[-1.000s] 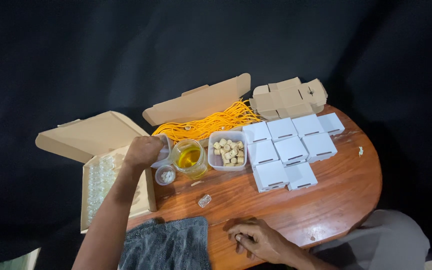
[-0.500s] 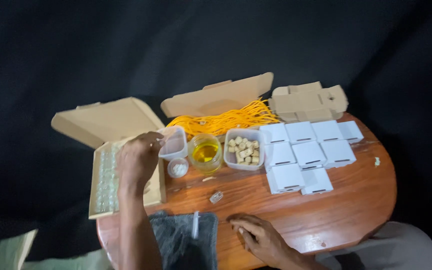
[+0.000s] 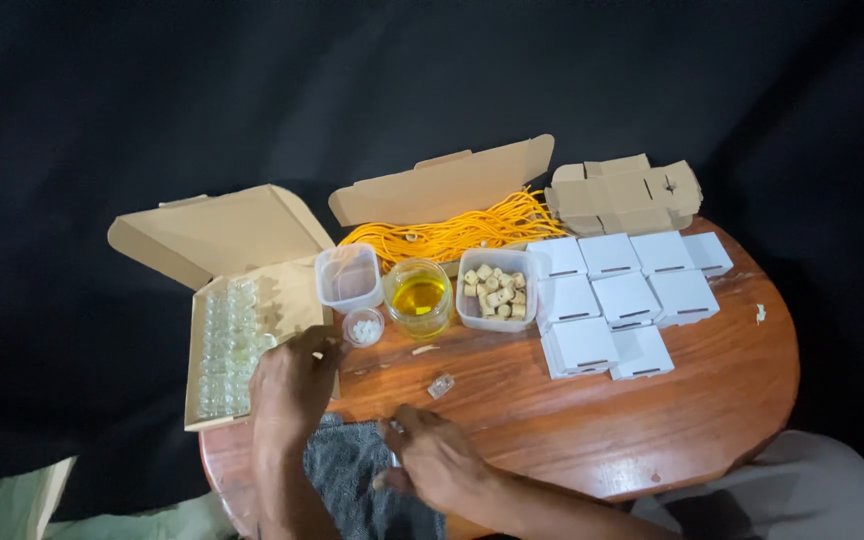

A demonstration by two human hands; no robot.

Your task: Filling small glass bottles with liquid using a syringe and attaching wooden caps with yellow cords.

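**Hands low at the near edge of the table**

The left hand (image 3: 292, 385) hovers curled over the front corner of the open box of small glass bottles (image 3: 230, 345); whether it grips anything cannot be told. The right hand (image 3: 430, 458) rests on the grey cloth (image 3: 352, 470) by the near table (image 3: 652, 420) edge, fingers folded round a small item too hidden to name. A small clear piece (image 3: 440, 385) lies between and just beyond the hands. Bare wood stretches right of the right hand; tubs, a jar of yellow liquid (image 3: 419, 297) and white boxes (image 3: 617, 295) crowd the far side.
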